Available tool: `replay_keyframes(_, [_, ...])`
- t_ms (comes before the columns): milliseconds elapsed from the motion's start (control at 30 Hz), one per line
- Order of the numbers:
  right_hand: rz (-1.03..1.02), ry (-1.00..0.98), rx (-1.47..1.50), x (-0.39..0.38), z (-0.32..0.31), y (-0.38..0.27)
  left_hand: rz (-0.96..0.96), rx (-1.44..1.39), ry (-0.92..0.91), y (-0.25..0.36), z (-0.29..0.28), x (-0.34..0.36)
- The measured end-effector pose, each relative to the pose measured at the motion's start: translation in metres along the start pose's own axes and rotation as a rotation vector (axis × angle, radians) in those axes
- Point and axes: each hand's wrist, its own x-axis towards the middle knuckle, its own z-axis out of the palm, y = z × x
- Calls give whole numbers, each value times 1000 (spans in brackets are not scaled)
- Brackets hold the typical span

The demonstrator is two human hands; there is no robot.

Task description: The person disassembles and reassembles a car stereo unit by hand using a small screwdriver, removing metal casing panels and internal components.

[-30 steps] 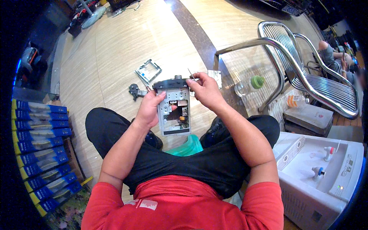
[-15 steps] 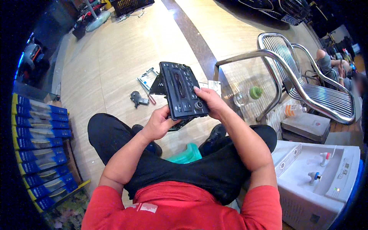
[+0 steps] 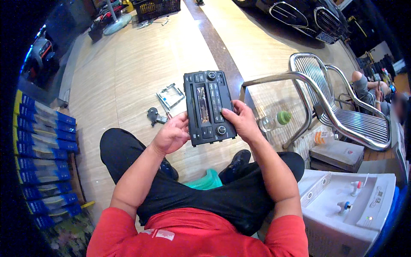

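Above my knees a black car stereo (image 3: pixel 217 100) is tilted with its face up, showing two round knobs, rows of buttons and a long disc slot. My left hand (image 3: pixel 172 133) is closed on its left edge, with the fingers partly hidden. My right hand (image 3: pixel 243 122) grips the right edge, its thumb lying on the front near the lower knob. On the floor beyond the left hand lie a metal bracket-like frame (image 3: pixel 171 97) and a dark part with a grey block (image 3: pixel 155 116). A thin reddish tool (image 3: pixel 169 115) shows beside the stereo.
A chrome chair (image 3: pixel 314 81) stands at right, near a green-capped bottle (image 3: pixel 283 118). A white water dispenser (image 3: pixel 329 205) is close on my right. Blue boxes (image 3: pixel 45 150) are stacked at left. A green stool (image 3: pixel 205 180) shows between my legs. Another person (image 3: pixel 370 88) sits far right.
The stereo has turned so its face points up at me, hiding the side bracket seen before. My left hand has shifted from its lower corner up along its left edge.
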Motion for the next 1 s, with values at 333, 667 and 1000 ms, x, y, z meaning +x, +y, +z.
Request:
replay_keyframes(333, [-224, -87, -571, -22, 17, 24, 66, -19, 419, -16, -5, 9])
replay_keyframes(667, [-321, -255, -791, -22, 13, 14, 162, 368, 456, 0, -1, -5])
replay_keyframes(1000, [-227, -261, -938, -18, -41, -48, 419, 1023, 447, -15, -14, -23])
